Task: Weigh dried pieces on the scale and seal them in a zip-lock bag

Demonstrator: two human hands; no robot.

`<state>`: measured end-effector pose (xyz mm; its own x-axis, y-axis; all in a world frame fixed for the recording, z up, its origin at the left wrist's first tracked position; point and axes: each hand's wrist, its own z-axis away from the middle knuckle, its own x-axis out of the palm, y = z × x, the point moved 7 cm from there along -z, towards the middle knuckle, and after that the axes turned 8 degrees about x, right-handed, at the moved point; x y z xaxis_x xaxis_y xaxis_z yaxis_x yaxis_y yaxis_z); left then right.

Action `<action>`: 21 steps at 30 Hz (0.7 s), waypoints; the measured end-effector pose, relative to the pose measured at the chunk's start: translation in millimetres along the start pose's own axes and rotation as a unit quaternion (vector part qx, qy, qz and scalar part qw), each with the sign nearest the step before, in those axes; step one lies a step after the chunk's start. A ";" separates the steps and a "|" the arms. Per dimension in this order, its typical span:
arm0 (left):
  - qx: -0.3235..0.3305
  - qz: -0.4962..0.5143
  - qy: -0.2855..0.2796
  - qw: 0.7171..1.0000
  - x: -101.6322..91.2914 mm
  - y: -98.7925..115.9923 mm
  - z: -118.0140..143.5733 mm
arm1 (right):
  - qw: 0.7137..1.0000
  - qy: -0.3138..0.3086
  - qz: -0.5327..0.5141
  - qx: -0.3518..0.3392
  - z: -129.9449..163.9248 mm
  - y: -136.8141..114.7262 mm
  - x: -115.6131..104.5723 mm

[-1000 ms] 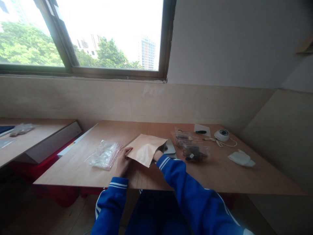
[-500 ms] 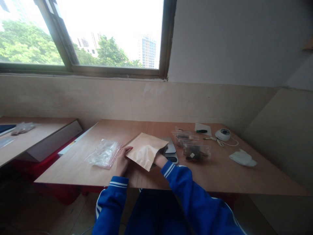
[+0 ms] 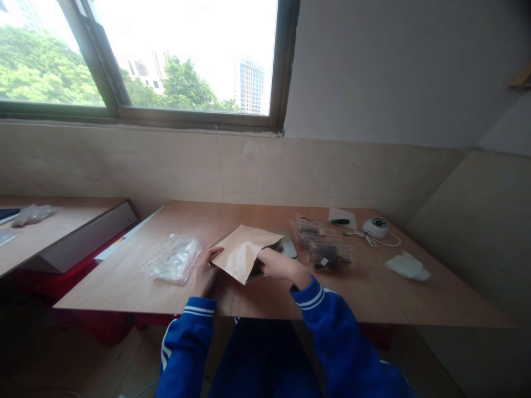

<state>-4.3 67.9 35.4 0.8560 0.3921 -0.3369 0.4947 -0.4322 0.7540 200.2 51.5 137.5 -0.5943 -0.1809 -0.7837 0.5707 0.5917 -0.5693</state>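
Note:
A brown kraft paper bag (image 3: 244, 249) is tilted above the table, its mouth toward the right. My left hand (image 3: 207, 268) grips the closed left end, thumb on top and the other fingers underneath. My right hand (image 3: 274, 264) reaches into the mouth; its fingers are hidden inside, so I cannot see what they hold or touch. Partly covered behind the bag is a flat silver-topped scale (image 3: 289, 246). Left of my left hand lies a clear zip bag (image 3: 176, 260) with a red seal strip.
On the right of the table (image 3: 257, 304) lie clear bags with dark parts (image 3: 329, 257), a green-handled tool (image 3: 341, 221) on white paper, a white dome camera (image 3: 375, 226) with its cable, and a folded white bag (image 3: 409, 267). A second table (image 3: 83, 221) stands left.
My right hand has drawn partly out of the paper bag toward the right, so more of the hand and wrist shows. My left hand keeps its hold.

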 end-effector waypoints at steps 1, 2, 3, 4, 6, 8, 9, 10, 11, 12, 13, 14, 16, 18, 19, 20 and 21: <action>-0.005 0.001 0.000 1.000 -0.1 -0.7 0.0 | 1.000 -0.016 -0.002 -0.001 1.3 -1.8 -3.3; -0.009 0.001 0.000 1.000 -0.1 -1.3 0.1 | 0.999 -0.030 -0.009 -0.002 2.3 -3.4 -6.7; -0.012 -0.001 -0.001 1.000 -0.1 -1.9 0.2 | 0.999 -0.040 -0.018 -0.001 3.0 -4.4 -10.4; -0.014 -0.003 -0.003 1.000 0.1 -2.3 0.2 | 0.999 -0.044 -0.029 0.001 3.6 -4.8 -14.2; -0.014 -0.007 -0.010 1.000 0.9 -3.0 0.1 | 0.998 -0.039 -0.054 0.002 5.1 -4.4 -21.5; -0.015 -0.007 -0.018 1.000 1.7 -4.0 -0.1 | 0.996 -0.025 -0.081 0.001 6.8 -3.2 -27.8; -0.017 -0.007 -0.021 1.000 1.9 -4.9 -0.2 | 0.995 -0.012 -0.097 -0.001 7.5 -2.7 -31.3; -0.021 -0.008 -0.023 0.999 1.9 -5.8 -0.3 | 0.994 0.005 -0.112 -0.003 8.2 -2.5 -35.2; -0.024 -0.011 -0.023 0.999 1.7 -6.7 -0.4 | 0.992 0.023 -0.126 -0.008 8.8 -2.6 -39.4; -0.027 -0.014 -0.023 0.999 1.4 -7.4 -0.4 | 0.989 0.041 -0.139 -0.013 9.3 -3.0 -43.5; -0.031 -0.016 -0.021 0.999 1.1 -7.8 -0.3 | 0.986 0.058 -0.152 -0.019 9.7 -3.4 -47.5; -0.036 -0.013 -0.019 0.999 0.9 -8.0 -0.2 | 0.983 0.076 -0.167 -0.022 10.0 -3.4 -51.4; -0.053 0.008 -0.019 0.998 1.8 -8.1 0.2 | 0.973 0.111 -0.203 -0.022 10.6 -0.9 -58.0; -0.075 0.033 -0.019 0.996 2.9 -7.4 0.7 | 0.957 0.143 -0.252 -0.011 11.5 6.1 -62.6; -0.081 0.041 -0.014 0.996 2.7 -6.3 0.6 | 0.947 0.156 -0.279 -0.001 11.9 11.6 -63.9; -0.083 0.044 -0.006 0.996 2.0 -4.8 0.3 | 0.937 0.168 -0.307 0.012 12.4 18.6 -64.6; -0.082 0.043 0.004 0.996 0.8 -3.5 -0.2 | 0.924 0.183 -0.334 0.026 13.0 27.4 -65.1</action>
<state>-5.4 69.8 32.6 0.8927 0.3666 -0.2621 0.3873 -0.3268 0.8621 261.9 69.3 169.7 -0.9703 -0.2090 -0.1216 0.0277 0.4035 -0.9146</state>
